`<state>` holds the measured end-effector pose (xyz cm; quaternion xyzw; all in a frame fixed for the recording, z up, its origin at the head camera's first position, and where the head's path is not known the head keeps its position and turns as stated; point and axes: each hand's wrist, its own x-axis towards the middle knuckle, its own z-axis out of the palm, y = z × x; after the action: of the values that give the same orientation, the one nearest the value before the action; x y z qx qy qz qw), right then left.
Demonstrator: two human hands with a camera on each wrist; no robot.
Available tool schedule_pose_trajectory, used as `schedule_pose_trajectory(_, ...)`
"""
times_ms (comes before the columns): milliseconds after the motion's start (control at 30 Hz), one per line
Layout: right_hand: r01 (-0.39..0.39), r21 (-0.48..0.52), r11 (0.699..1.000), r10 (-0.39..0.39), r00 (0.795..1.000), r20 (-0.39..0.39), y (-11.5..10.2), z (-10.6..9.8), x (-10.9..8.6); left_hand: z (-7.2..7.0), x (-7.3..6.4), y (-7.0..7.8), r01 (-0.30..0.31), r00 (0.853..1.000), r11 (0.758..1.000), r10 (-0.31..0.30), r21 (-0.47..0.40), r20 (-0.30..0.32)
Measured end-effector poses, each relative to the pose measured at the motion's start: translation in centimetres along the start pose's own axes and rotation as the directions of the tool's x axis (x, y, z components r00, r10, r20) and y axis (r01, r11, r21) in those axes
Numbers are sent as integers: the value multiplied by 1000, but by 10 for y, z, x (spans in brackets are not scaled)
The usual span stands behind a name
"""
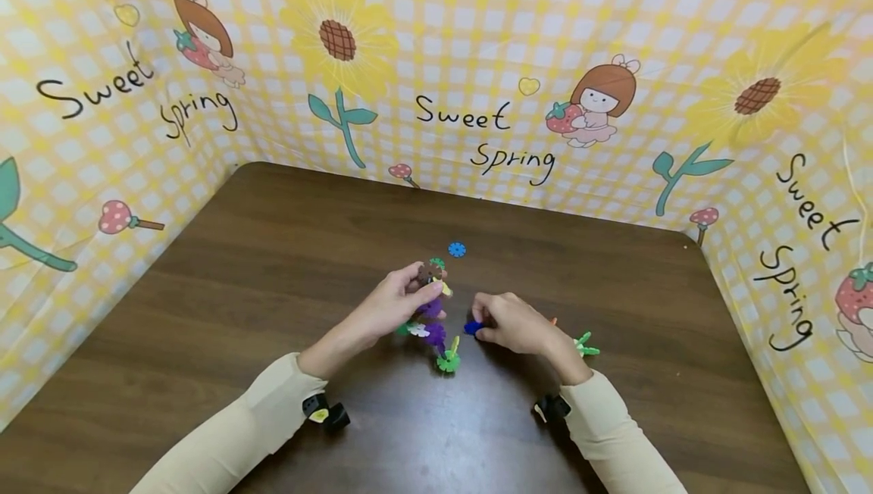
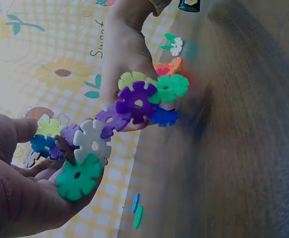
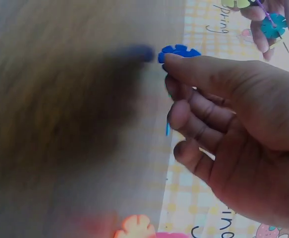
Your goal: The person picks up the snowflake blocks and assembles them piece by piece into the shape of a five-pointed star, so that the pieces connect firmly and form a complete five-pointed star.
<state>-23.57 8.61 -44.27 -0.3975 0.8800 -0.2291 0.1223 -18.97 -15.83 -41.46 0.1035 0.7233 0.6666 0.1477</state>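
My left hand [image 1: 398,301] grips one end of a chain of joined plastic snowflake discs [image 1: 434,333]. The chain has purple, white, green, yellow, brown and blue pieces; in the left wrist view its purple disc [image 2: 137,101] and teal-green disc [image 2: 78,177] stand out. A green disc [image 1: 448,362] forms its near end in the head view. Just right of the chain, my right hand [image 1: 514,321] pinches a dark blue snowflake disc [image 3: 178,50] between thumb and fingertips. That disc appears apart from the chain in the head view.
A light blue disc [image 1: 456,249] lies on the brown table [image 1: 307,221] beyond the hands, beside a green disc [image 1: 436,263]. Green pieces [image 1: 586,345] and orange pieces [image 2: 174,65] lie by the right forearm. Checked cloth [image 1: 450,39] walls the table.
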Motion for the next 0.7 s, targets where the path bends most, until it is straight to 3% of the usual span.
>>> schedule_pose_trajectory(133, 40, 92, 995, -31, 995, -97, -5, -4, 0, -2, 0, -1, -15, 1000, 1000, 15, -14, 8)
schedule_pose_trajectory(333, 81, 210, 974, -24, 965, -260, -20, -12, -4, -3, -2, 2, -8, 1000, 1000, 8, 24, -3)
schedule_pose_trajectory(500, 111, 288, 951, -27, 960, -280, -31, -18, -4, -4, -2, 7, -44, 999, 998, 44, 52, -4)
schedule_pose_trajectory(700, 110, 311, 944, -26, 964, -264, -40, -22, -5, -4, -3, 10, -71, 997, 989, 75, 133, -26)
